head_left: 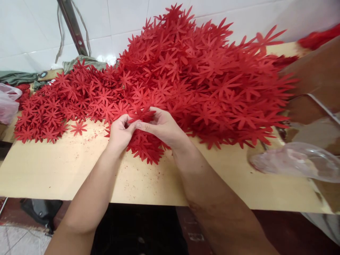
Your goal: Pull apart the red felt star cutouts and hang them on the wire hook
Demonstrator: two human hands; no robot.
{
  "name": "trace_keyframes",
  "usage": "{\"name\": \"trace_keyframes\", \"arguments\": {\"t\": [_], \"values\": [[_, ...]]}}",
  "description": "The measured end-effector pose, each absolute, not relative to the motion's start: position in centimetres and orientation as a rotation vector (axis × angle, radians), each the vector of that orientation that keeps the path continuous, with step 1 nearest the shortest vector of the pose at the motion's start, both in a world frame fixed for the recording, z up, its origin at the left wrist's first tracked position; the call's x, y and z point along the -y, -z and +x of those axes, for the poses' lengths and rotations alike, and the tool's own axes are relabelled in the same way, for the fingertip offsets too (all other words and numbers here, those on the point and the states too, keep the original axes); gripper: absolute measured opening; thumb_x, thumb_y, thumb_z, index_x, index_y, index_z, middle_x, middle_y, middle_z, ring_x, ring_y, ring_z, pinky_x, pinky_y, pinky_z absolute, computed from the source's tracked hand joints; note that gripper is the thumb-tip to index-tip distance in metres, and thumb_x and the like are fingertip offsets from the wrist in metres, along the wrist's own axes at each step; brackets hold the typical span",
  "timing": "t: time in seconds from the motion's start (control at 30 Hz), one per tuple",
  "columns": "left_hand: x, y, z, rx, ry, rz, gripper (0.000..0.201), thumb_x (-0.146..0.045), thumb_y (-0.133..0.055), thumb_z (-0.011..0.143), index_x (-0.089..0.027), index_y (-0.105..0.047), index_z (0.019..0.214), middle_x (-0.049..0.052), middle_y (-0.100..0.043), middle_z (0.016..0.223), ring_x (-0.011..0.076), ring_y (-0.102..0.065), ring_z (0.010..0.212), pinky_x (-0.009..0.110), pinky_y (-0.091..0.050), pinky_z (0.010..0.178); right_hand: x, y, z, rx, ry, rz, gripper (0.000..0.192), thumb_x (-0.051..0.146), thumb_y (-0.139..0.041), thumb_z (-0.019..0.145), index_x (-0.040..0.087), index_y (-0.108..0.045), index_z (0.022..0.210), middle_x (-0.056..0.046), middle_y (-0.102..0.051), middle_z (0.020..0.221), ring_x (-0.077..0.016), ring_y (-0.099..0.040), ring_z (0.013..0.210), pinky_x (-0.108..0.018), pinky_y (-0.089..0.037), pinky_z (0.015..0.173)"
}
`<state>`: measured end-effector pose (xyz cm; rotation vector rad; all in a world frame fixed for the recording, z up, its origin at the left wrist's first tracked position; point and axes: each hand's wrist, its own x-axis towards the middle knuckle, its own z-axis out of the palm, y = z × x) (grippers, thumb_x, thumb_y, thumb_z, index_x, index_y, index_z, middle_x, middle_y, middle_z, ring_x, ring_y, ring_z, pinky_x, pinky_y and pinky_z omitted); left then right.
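Note:
A big heap of red star-shaped cut-outs (202, 74) covers the back of a tan board (53, 166). My left hand (120, 133) and my right hand (162, 126) meet at the heap's front edge. Together they pinch one red cut-out (142, 115) between their fingertips, just above a small stack of the same pieces (146, 148). One loose cut-out (78, 128) lies apart on the board to the left of my left hand.
A clear plastic bag (297, 161) lies at the board's right end. A pink-white bag (7, 102) sits at the far left. Green cloth (79, 63) and a metal bar (73, 26) rest against the white tiled wall.

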<state>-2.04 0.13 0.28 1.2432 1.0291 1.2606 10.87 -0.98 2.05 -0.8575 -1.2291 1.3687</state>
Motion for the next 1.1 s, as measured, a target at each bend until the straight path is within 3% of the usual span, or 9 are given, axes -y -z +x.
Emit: {"name": "trace_keyframes", "arguments": {"t": [0.13,0.37,0.57,0.73,0.87,1.1], "values": [[0.0,-0.3,-2.2,-1.141,-1.261,1.247,0.02,-0.024,-0.075,0.061,-0.016,-0.057,0.06,-0.007,-0.054,0.054,0.0041,-0.043,0.051,0.019,-0.038,0.055,0.7,-1.7,11.0,1.193,-1.371,-0.85,0.036,0.037,-0.085,0.051,0.019,-0.065,0.075,0.001,-0.071,0.077,-0.0132,-0.065,0.075,-0.031,-0.054,0.08],[0.2,-0.6,-2.0,-1.11,-1.231,1.285,0.041,-0.038,-0.083,0.051,-0.016,-0.049,0.057,-0.007,-0.052,0.053,0.0046,-0.043,0.051,0.02,-0.037,0.054,0.0,-0.6,11.3,1.136,-1.232,-0.98,0.036,0.043,-0.081,0.056,0.018,-0.056,0.057,0.005,-0.054,0.055,-0.0069,-0.049,0.054,-0.023,-0.043,0.055],[0.0,-0.7,-2.3,-1.086,-1.272,1.216,0.042,-0.046,-0.078,0.057,-0.018,-0.048,0.058,-0.006,-0.053,0.05,0.0048,-0.045,0.047,0.019,-0.036,0.05,-1.0,0.0,12.3,0.888,-1.11,-1.006,0.031,0.04,-0.078,0.059,0.021,-0.056,0.07,0.006,-0.056,0.061,-0.0078,-0.052,0.053,-0.024,-0.046,0.05],[-0.3,-0.5,-2.5,-1.09,-1.324,1.163,0.038,-0.041,-0.081,0.055,-0.018,-0.052,0.063,-0.006,-0.054,0.055,0.0053,-0.05,0.053,0.019,-0.041,0.057,-1.3,-0.3,12.9,0.848,-1.012,-0.982,0.035,0.042,-0.078,0.061,0.021,-0.05,0.066,0.007,-0.052,0.057,-0.0061,-0.049,0.049,-0.021,-0.044,0.047],[-0.7,0.2,-2.4,-1.064,-1.335,1.184,0.034,-0.037,-0.08,0.059,-0.018,-0.054,0.071,-0.004,-0.06,0.067,0.0075,-0.055,0.063,0.022,-0.046,0.066,-0.6,-1.0,11.9,0.913,-1.031,-1.019,0.047,0.054,-0.078,0.057,0.02,-0.046,0.058,0.007,-0.046,0.051,-0.0039,-0.039,0.043,-0.019,-0.035,0.041],[-0.9,1.3,-2.7,-1.223,-1.41,1.501,0.03,-0.031,-0.069,0.072,-0.019,-0.063,0.098,0.006,-0.062,0.103,0.0151,-0.059,0.09,0.032,-0.048,0.086,0.0,-1.6,11.4,0.904,-1.087,-1.003,0.049,0.056,-0.08,0.048,0.02,-0.048,0.056,0.007,-0.047,0.055,-0.0047,-0.041,0.051,-0.021,-0.041,0.05]]}}
